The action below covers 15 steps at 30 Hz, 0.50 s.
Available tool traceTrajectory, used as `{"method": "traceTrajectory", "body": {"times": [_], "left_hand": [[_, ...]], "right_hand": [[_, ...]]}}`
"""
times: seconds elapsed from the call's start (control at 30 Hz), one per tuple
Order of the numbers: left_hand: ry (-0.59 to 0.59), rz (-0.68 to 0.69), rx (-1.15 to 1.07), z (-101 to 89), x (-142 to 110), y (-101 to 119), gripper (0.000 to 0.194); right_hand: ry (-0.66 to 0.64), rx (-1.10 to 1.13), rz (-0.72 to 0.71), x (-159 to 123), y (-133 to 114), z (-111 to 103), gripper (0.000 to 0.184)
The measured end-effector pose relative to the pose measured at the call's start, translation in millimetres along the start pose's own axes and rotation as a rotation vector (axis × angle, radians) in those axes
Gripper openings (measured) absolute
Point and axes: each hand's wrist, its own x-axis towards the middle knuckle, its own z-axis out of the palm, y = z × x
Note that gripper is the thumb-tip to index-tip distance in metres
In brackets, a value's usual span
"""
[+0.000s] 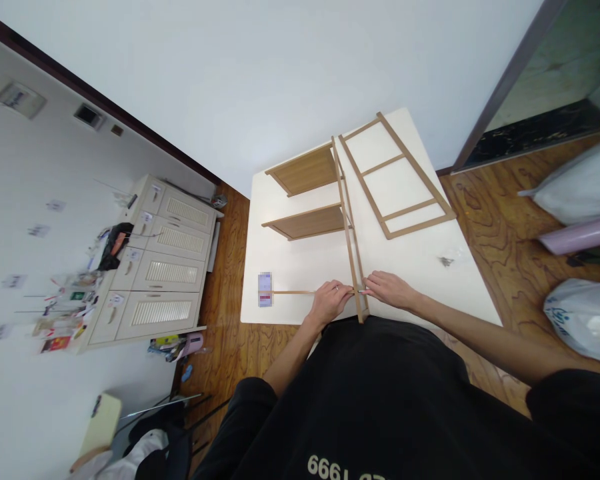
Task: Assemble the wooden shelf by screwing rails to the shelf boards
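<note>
A wooden side frame (349,240) stands on its long edge on the white table (295,263), with its lower end close to my body. Two wooden shelf panels (305,170) extend leftward from it. A third shelf panel (293,292) shows only as a thin edge, meeting the frame near me. My left hand (329,301) is closed on this third panel where it joins the frame. On the frame's other side, my right hand (387,288) pinches a thin, light-coloured tool (363,291) pointing at the same joint. Its exact kind is too small to make out.
A second wooden frame (387,177) lies flat at the table's back right. Small hardware (446,261) rests near the right edge. A blurred rectangular item (265,289) is at the left. White cabinets (160,260) stand leftward; plastic bags (587,317) lie on the floor at right.
</note>
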Motion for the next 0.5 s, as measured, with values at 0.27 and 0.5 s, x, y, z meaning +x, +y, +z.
{"method": "traceTrajectory", "body": {"times": [0.27, 0.5], "left_hand": [[0.006, -0.005, 0.003, -0.7, 0.8, 0.2, 0.026], [0.0, -0.013, -0.007, -1.2, 1.1, 0.3, 0.026]], "right_hand": [[-0.195, 0.749, 0.476, -2.3, -36.1, -11.3, 0.065], [-0.26, 1.77, 1.079, 12.7, -64.3, -24.8, 0.047]]}}
